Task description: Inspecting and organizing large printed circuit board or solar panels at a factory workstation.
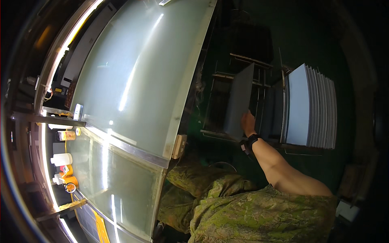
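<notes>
My right hand (248,123) reaches away from me to the right of the glass-topped table, with a black band on its wrist. Its fingers are closed at the near edge of a thin grey panel (241,99), which stands tilted on edge by a dark metal rack (219,133). What the fingertips do behind the edge is hidden. To the right, several light-coloured panels (298,109) stand on edge, packed side by side in a rack. My left hand does not show.
A long frosted glass tabletop (162,81) with a metal frame lies to the left, lit by tube lamps (67,48). Bottles (61,159) and a tape roll (70,187) sit at its left edge. A switch box (179,146) is fixed to the table's right side.
</notes>
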Action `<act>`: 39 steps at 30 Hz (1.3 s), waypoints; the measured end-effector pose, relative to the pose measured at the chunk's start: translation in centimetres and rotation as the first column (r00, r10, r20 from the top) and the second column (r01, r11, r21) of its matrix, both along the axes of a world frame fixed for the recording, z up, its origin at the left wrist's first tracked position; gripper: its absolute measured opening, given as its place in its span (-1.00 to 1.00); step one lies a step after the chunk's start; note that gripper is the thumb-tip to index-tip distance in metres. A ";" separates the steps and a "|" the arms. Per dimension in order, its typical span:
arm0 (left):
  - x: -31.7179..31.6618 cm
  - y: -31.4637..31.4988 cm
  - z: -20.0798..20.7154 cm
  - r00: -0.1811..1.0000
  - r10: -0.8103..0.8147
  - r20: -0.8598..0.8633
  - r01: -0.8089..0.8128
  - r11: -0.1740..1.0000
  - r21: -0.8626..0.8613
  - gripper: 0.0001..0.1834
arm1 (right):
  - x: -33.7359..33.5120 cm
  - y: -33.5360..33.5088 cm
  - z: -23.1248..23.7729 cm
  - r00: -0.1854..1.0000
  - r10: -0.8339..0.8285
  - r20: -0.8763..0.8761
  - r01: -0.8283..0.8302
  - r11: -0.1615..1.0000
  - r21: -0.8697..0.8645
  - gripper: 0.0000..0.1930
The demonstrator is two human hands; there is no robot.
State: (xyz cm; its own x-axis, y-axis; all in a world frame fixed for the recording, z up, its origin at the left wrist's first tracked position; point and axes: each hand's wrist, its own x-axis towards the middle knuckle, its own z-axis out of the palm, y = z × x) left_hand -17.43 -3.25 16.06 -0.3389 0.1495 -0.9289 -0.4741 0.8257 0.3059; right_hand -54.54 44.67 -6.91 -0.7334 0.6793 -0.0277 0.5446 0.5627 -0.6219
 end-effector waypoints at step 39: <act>1.1 -2.9 -1.1 0.992 -0.121 -0.033 0.121 0.992 -0.020 -0.74 | -1.6 -0.2 -0.8 0.994 -0.014 0.107 0.015 1.000 -0.011 -0.75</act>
